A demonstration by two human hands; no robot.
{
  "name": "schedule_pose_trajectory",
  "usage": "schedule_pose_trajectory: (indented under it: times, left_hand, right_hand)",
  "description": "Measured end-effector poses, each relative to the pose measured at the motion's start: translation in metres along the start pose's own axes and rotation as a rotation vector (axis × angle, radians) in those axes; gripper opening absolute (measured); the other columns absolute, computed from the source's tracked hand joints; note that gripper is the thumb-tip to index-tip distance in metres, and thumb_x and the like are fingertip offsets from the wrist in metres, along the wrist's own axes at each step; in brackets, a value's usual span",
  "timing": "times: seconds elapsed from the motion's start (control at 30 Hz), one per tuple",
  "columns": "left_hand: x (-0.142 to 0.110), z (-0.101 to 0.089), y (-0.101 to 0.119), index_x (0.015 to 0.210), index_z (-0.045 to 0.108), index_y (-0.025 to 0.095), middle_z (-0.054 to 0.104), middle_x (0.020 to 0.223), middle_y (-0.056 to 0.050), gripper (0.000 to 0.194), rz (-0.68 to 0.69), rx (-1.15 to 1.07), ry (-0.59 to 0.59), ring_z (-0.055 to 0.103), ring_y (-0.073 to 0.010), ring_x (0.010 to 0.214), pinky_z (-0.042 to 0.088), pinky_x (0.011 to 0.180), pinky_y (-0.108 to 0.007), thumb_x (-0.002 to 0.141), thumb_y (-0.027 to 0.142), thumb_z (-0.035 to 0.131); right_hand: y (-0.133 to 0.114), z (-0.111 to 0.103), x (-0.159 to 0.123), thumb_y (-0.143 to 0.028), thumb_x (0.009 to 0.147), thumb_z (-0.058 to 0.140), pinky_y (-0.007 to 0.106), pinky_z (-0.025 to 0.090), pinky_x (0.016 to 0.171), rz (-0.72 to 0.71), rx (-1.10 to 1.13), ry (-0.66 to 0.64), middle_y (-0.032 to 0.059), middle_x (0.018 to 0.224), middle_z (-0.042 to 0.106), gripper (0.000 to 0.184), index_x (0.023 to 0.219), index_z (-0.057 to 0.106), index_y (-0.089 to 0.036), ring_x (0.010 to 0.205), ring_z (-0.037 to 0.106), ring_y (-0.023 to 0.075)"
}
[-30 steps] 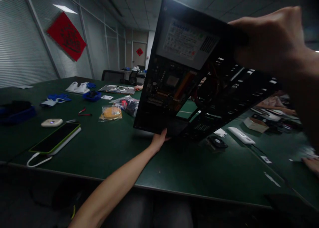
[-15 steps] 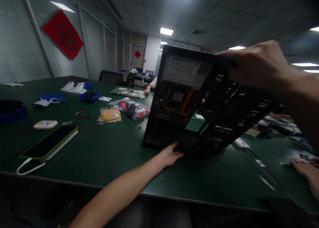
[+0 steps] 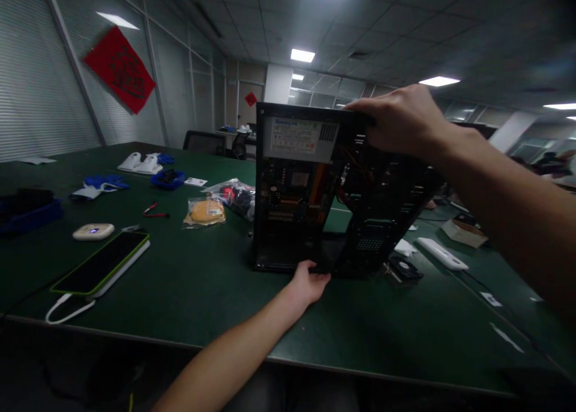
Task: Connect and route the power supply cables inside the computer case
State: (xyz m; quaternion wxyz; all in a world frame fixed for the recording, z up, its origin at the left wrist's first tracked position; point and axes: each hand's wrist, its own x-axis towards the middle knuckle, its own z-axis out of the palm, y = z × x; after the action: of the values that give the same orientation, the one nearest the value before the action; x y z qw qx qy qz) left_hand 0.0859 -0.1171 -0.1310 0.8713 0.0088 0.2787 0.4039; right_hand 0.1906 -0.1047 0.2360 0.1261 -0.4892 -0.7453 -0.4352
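We grip an open computer case (image 3: 360,208) top and bottom, upright at the green table (image 3: 193,298).
Our right hand (image 3: 398,119) clasps the top edge, fingertips hidden; our left hand (image 3: 310,285) holds the lower edge. The open side faces us, power supply (image 3: 294,137) upper left; which axis is longer we cannot tell. The case partly covers a clear bag (image 3: 238,197). Hard-to-identify dark things sit in a blue tray (image 3: 164,186) and a bigger blue bin (image 3: 38,218), cut off at left.
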Motion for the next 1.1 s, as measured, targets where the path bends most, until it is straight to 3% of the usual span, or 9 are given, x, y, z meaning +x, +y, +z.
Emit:
schedule_pose_trajectory:
  times: [0.33,0.47,0.53,0.63,0.73,0.83,0.97,1.07,1.1]
  left_hand:
    - [-0.031,-0.002,0.016,0.137,0.038,-0.011,0.064,0.117,-0.028,0.070,-0.210,0.173,-0.007,0.069,-0.0261,0.097,0.054,0.078,-0.031,0.070,0.008,0.047]
    - [-0.064,-0.006,0.036,0.127,0.049,-0.015,0.067,0.109,-0.030,0.059,-0.317,0.364,-0.078,0.072,-0.0303,0.095,0.053,0.080,-0.034,0.070,0.000,0.048]
    - [-0.089,-0.003,0.052,0.118,0.061,-0.006,0.067,0.114,-0.027,0.049,-0.287,0.581,-0.246,0.073,-0.0304,0.096,0.052,0.085,-0.034,0.070,-0.002,0.056]
    - [-0.130,0.006,0.078,0.114,0.066,0.013,0.069,0.120,-0.019,0.034,0.016,0.835,-0.346,0.072,-0.0286,0.099,0.053,0.087,-0.038,0.081,0.020,0.066]
    - [-0.156,0.009,0.105,0.098,0.068,0.018,0.072,0.093,-0.011,0.024,0.919,1.064,-0.133,0.070,-0.0246,0.080,0.055,0.082,-0.041,0.079,0.032,0.070]
    - [-0.156,0.006,0.133,0.112,0.064,0.021,0.066,0.118,-0.011,0.038,1.730,1.114,0.174,0.062,-0.0292,0.110,0.051,0.098,-0.045,0.076,0.030,0.071]
    - [-0.126,-0.001,0.159,0.147,0.038,0.020,0.043,0.152,-0.014,0.078,1.735,1.314,0.161,0.043,-0.0311,0.139,0.040,0.113,-0.047,0.078,0.032,0.071]
    - [-0.101,-0.004,0.166,0.141,0.047,0.019,0.056,0.142,-0.014,0.062,1.579,1.242,0.138,0.052,-0.0301,0.132,0.038,0.113,-0.048,0.086,0.040,0.064]
    - [-0.096,-0.005,0.167,0.135,0.054,0.018,0.062,0.136,-0.013,0.053,1.535,1.230,0.127,0.056,-0.0304,0.128,0.039,0.112,-0.048,0.088,0.042,0.060]
  right_hand:
    - [-0.004,0.001,0.004,-0.021,0.080,0.060,0.033,0.037,0.067,-0.015,-0.063,0.009,0.0092,0.098,0.076,0.050,0.129,0.066,-0.027,0.081,0.066,0.0225]
    - [-0.002,0.006,-0.002,-0.023,0.079,0.060,0.034,0.038,0.068,0.020,-0.058,0.024,0.0096,0.099,0.076,0.049,0.128,0.066,-0.025,0.081,0.066,0.0239]
    - [-0.004,0.004,-0.007,-0.024,0.080,0.057,0.033,0.037,0.067,0.030,-0.030,0.028,0.0091,0.100,0.076,0.047,0.127,0.067,-0.024,0.081,0.067,0.0238]
    - [-0.011,-0.003,-0.014,-0.023,0.079,0.055,0.033,0.038,0.065,-0.001,-0.001,0.038,0.0070,0.102,0.076,0.048,0.125,0.068,-0.026,0.081,0.068,0.0242]
    - [-0.016,-0.010,-0.018,-0.021,0.080,0.055,0.035,0.043,0.069,-0.016,0.053,0.069,0.0038,0.106,0.075,0.046,0.124,0.067,-0.030,0.085,0.067,0.0240]
    - [-0.016,-0.011,-0.029,-0.023,0.086,0.051,0.041,0.047,0.078,0.013,0.154,0.101,0.0037,0.113,0.073,0.045,0.129,0.062,-0.032,0.092,0.066,0.0259]
    - [-0.014,0.013,-0.076,-0.031,0.087,0.054,0.055,0.042,0.096,0.159,0.300,0.349,0.0077,0.134,0.062,0.051,0.137,0.053,-0.033,0.121,0.055,0.0357]
    - [-0.030,0.057,-0.137,-0.041,0.090,0.050,0.054,0.039,0.103,0.567,0.482,0.870,0.0107,0.149,0.046,0.054,0.143,0.043,-0.030,0.136,0.042,0.0350]
    - [-0.039,0.075,-0.158,-0.045,0.092,0.046,0.052,0.040,0.102,0.711,0.597,0.926,0.0119,0.150,0.044,0.056,0.145,0.040,-0.029,0.136,0.042,0.0337]
